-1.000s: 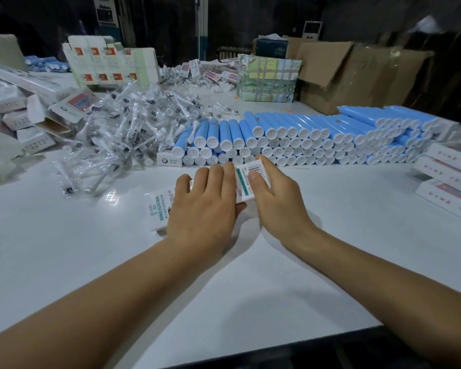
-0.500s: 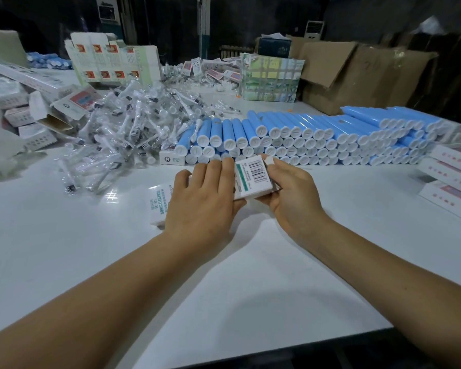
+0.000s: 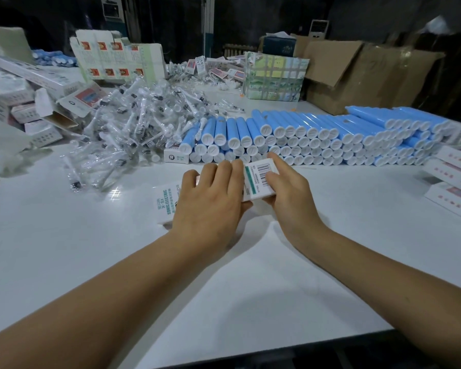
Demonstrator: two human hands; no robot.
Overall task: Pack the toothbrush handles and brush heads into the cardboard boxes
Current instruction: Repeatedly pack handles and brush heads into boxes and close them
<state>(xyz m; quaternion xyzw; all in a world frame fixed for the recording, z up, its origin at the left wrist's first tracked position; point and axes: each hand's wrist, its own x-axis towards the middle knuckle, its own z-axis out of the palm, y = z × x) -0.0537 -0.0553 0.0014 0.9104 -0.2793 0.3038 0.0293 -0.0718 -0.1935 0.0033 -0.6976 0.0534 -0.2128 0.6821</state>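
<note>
Head view — white box (image 3: 258, 179) spans both hands' grip.

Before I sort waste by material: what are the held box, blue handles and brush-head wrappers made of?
The box looks like thin white printed cardboard, matte, with a barcode. The blue handles seem smooth plastic with white end caps. The brush-head wrappers look like clear glossy plastic film, crinkled and glinting.

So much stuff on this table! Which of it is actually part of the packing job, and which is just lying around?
Part of the job:
white box held by the left hand and right hand
blue toothbrush handles
bagged brush heads
printed cartons

Just lying about:
brown shipping carton
green patterned box
</note>
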